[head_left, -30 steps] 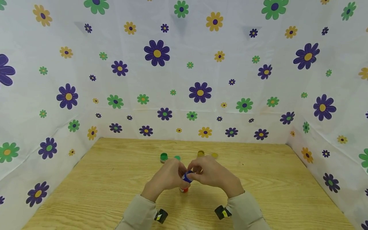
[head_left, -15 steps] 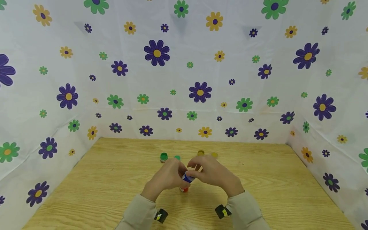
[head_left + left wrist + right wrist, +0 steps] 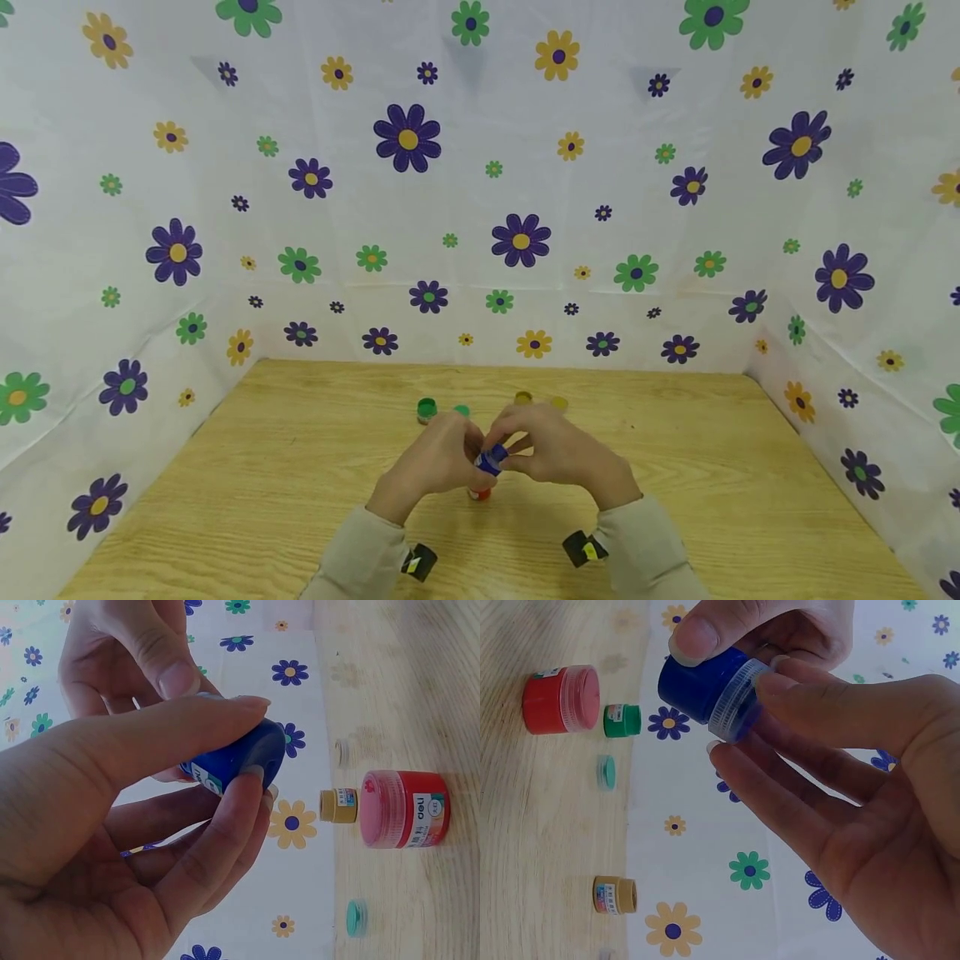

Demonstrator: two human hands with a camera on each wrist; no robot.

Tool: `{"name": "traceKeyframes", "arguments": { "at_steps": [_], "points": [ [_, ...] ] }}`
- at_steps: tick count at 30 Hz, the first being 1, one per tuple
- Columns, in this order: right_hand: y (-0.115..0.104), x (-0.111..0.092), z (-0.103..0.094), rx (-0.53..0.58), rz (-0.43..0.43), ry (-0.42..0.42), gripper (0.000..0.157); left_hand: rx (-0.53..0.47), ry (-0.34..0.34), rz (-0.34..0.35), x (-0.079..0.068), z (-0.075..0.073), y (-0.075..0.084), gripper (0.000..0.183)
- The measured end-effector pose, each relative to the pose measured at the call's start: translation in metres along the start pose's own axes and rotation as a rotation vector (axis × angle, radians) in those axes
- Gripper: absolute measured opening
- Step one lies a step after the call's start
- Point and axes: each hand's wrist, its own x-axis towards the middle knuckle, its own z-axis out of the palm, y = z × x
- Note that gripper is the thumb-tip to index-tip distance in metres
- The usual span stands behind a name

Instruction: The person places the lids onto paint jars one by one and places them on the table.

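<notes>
left hand (image 3: 441, 455) and right hand (image 3: 553, 447) hold a blue jar (image 3: 491, 461).

Head view: left grip (image 3: 441, 456) partly hides blue jar (image 3: 490, 461), red jar (image 3: 480, 494).

Right fingers (image 3: 780, 795) shifted (thumb lower) on lid (image 3: 736, 705).

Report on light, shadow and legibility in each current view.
Head: fairly even light, soft shadows on the table, lettering on the blue jar too small to read. Left wrist: scene turned sideways, the left hand's palm in shade, "deli" legible on the red jar. Right wrist: also sideways, ridges on the blue jar's lid distinct.
</notes>
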Motion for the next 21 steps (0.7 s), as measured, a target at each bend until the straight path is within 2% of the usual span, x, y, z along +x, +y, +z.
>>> {"name": "traceKeyframes", "arguments": {
  "at_steps": [7, 15, 21],
  "points": [
    [0.0026, 0.0009, 0.0022, -0.066, 0.025, 0.007, 0.018, 0.023, 0.012, 0.025, 0.0001, 0.0017, -0.0002, 0.021],
    [0.002, 0.0032, 0.0044, -0.12, 0.081, 0.018, 0.014, 0.019, -0.002, 0.018, -0.0003, 0.0018, -0.0006, 0.021],
    [0.0012, 0.0039, 0.0052, -0.177, 0.071, 0.033, 0.011, 0.015, -0.005, 0.022, -0.0007, 0.0018, 0.0008, 0.02]
  ]
}}
